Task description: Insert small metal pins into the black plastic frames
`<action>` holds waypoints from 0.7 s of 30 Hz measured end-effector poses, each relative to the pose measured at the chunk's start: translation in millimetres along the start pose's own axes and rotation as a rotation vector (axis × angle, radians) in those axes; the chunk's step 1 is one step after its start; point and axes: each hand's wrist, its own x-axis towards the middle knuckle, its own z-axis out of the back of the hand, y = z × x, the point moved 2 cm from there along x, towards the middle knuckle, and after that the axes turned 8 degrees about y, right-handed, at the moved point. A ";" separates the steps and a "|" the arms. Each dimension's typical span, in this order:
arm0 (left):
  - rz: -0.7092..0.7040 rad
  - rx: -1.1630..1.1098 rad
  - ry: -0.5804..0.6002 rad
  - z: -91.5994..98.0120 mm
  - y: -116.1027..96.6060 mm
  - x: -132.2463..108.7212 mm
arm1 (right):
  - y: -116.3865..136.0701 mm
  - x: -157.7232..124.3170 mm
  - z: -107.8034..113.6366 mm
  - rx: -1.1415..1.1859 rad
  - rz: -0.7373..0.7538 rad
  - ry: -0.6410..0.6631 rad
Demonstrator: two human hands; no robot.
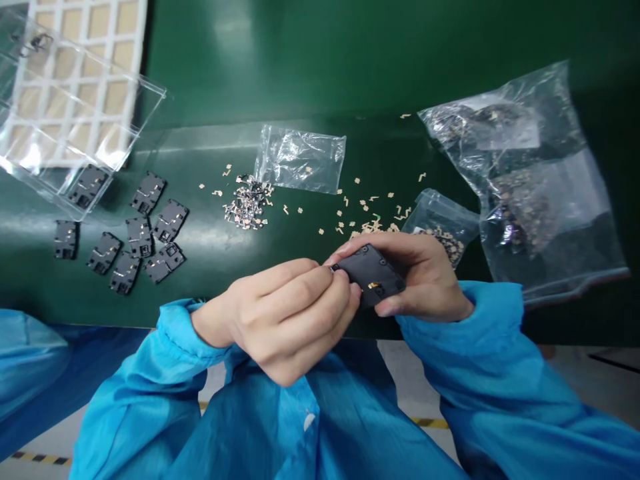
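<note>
My right hand (425,277) cradles a black plastic housing (363,270) from beneath, with the thumb along its lower edge. My left hand (285,317) pinches the housing's near corner, and its fingertips hide whatever lies at that edge. A tiny gold metal contact (373,285) shows on the housing's face. Further up the green mat, several matching black housings (150,230) lie scattered to the left, and a heap of small metal contacts (247,205) sits just ahead of my hands.
Loose contacts dot the green mat (320,67). Clear plastic bags (300,159) (520,173) lie ahead and right, one small bag (443,223) holding contacts. A white grid tray (75,80) under clear film sits top left. A blue sleeve (25,360) shows at lower left.
</note>
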 end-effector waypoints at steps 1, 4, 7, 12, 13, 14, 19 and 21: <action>-0.009 0.002 0.003 0.3 -0.5 -0.9 | -0.4 0.2 -0.2 -0.005 -0.005 0.003; 0.018 -0.020 0.043 2.0 -0.6 -2.8 | -2.0 1.5 -0.6 -0.006 -0.008 0.005; -0.005 -0.047 0.099 3.7 1.2 -1.9 | -3.2 3.3 -0.2 0.016 -0.005 0.010; -0.080 -0.044 0.086 1.9 7.8 2.3 | -3.7 4.0 2.0 0.008 -0.038 -0.013; -0.074 -0.059 0.071 0.3 9.3 2.2 | -3.6 3.9 2.2 0.005 -0.044 -0.016; -0.058 -0.078 0.045 -1.5 11.0 1.6 | -3.5 3.8 2.1 0.004 -0.051 -0.012; 0.113 -0.229 -0.137 -10.2 20.1 -6.7 | -0.9 3.0 1.3 0.021 -0.039 -0.027; 0.136 -0.242 -0.205 -11.4 21.1 -9.0 | 0.7 2.5 0.9 0.055 -0.008 -0.031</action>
